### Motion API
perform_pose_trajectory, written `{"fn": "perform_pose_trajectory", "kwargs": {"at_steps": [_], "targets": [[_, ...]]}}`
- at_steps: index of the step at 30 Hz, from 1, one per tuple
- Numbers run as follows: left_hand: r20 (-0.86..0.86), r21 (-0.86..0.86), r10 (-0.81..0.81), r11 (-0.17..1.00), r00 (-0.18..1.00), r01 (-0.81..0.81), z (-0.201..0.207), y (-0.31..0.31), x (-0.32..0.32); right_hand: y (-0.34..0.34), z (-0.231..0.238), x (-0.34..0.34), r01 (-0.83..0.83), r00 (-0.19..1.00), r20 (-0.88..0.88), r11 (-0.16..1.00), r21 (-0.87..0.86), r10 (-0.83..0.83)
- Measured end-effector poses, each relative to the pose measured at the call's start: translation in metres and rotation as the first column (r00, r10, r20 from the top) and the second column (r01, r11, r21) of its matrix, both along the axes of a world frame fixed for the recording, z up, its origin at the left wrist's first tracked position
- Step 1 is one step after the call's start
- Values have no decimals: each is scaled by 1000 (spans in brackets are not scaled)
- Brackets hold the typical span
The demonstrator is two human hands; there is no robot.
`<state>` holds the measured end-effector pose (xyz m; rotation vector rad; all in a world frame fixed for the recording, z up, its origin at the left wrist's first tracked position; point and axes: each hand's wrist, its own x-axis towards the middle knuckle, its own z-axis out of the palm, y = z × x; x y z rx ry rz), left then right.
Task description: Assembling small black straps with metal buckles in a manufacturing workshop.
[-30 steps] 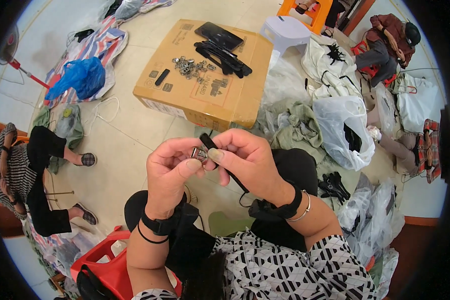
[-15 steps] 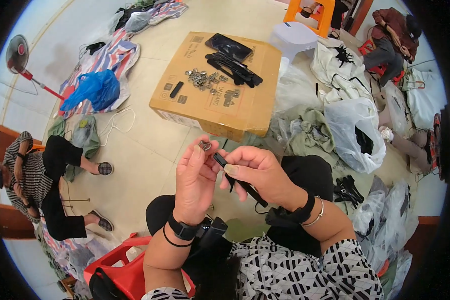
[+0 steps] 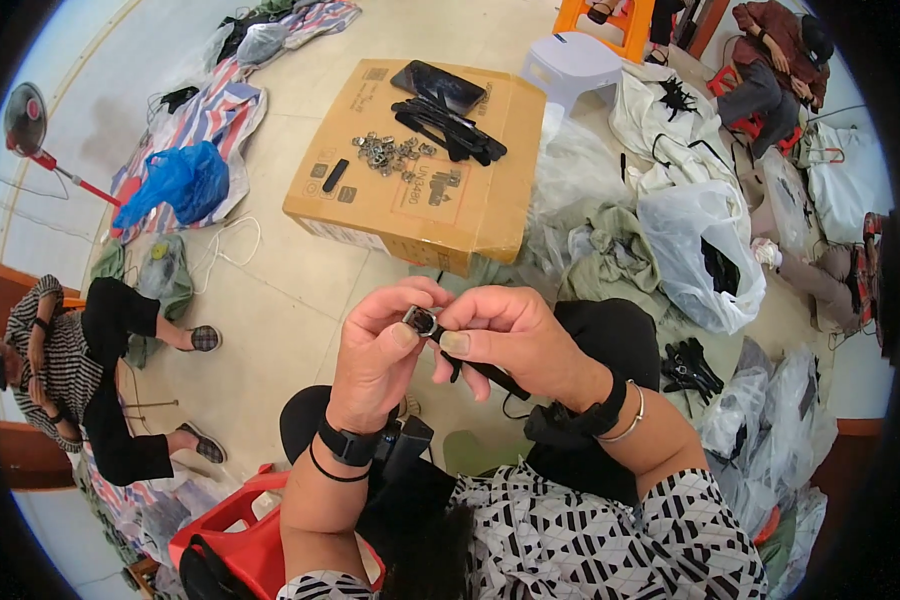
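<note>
"What's hard to make out there?"

"The join. The black strap [image 3: 502, 379] meets the small metal buckle [image 3: 418, 319] in front of the person, above the lap, but fingertips cover part of it. I can't tell whether the strap runs right through. Its middle is hidden by the right hand [image 3: 535, 345]."

"Anything cut off?"

"A seated person [image 3: 867, 280] at the far right, lost in the dark rim. The black stuff [image 3: 718, 268] inside the white plastic bag [image 3: 665, 240] is too unclear to name."

"And the fingers?"

"The left hand [image 3: 365, 352] pinches the buckle between thumb and forefinger, with no gap left. The right hand's thumb and forefinger are closed on the strap just beside it."

"What's beyond them?"

"A cardboard box [image 3: 510, 110], carrying a loose pile of buckles [image 3: 388, 155], a bundle of straps [image 3: 450, 130] and a dark phone [image 3: 438, 87]."
</note>
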<state>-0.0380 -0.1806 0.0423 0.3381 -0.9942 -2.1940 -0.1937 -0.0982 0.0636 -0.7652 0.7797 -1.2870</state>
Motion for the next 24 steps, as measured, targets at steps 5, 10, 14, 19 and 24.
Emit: {"fn": "perform_pose_trajectory", "kwargs": {"at_steps": [5, 10, 14, 19, 24], "targets": [[-3, -91, -24, 996, 1000, 24, 1, -1, -5, 0, 3, -3, -33, 999, 41, 999, 10, 32], [223, -300, -6, 951, 975, 75, 4, -12, 4, 0, 7, -6, -65, 997, 40, 997, 33, 63], [288, -380, 62, 923, 956, 55, 16, -8, 2, 2, 5, -3, 101, 991, -89, 994, 41, -97], [271, -629, 297, 775, 916, -66, 13, -4, 3, 6, -3, 5, 256, 725, -605, 944, -207, -329], [256, -835, 530, 542, 808, -91, 9, 2, 0, 4, -6, 7, 240, 464, -721, 857, -456, -514]]}}
